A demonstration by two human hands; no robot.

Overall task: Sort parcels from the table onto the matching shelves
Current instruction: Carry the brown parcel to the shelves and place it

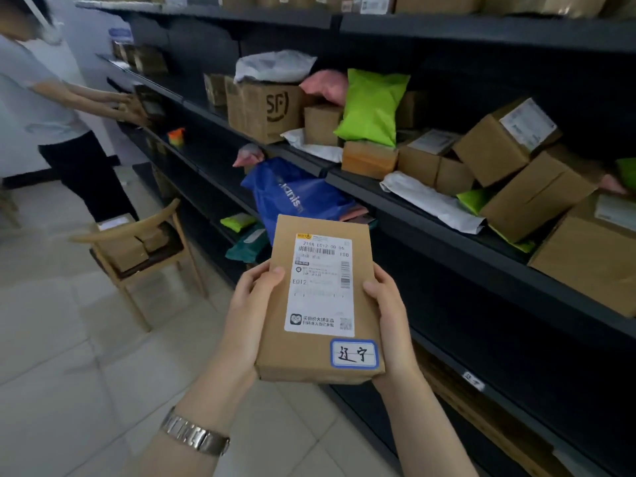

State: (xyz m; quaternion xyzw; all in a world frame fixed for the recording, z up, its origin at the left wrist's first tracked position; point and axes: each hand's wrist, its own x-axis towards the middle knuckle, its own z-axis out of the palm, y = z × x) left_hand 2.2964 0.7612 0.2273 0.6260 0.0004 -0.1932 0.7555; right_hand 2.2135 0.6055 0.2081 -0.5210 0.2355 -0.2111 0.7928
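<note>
I hold a flat brown cardboard parcel (278,339) upright in front of me, with a white shipping label and a blue-framed handwritten sticker at its lower right. My left hand (251,301) grips its left edge, thumb on the front. My right hand (389,304) grips the right edge. The dark metal shelves (430,215) run along my right, loaded with cardboard boxes, a green mailer bag (371,108) and a blue bag (292,194).
A wooden chair (144,242) with small boxes on its seat stands on the tiled floor to the left. Another person (51,108) in a pale shirt reaches into the shelves at the far left. A small tag (474,380) marks a lower shelf edge.
</note>
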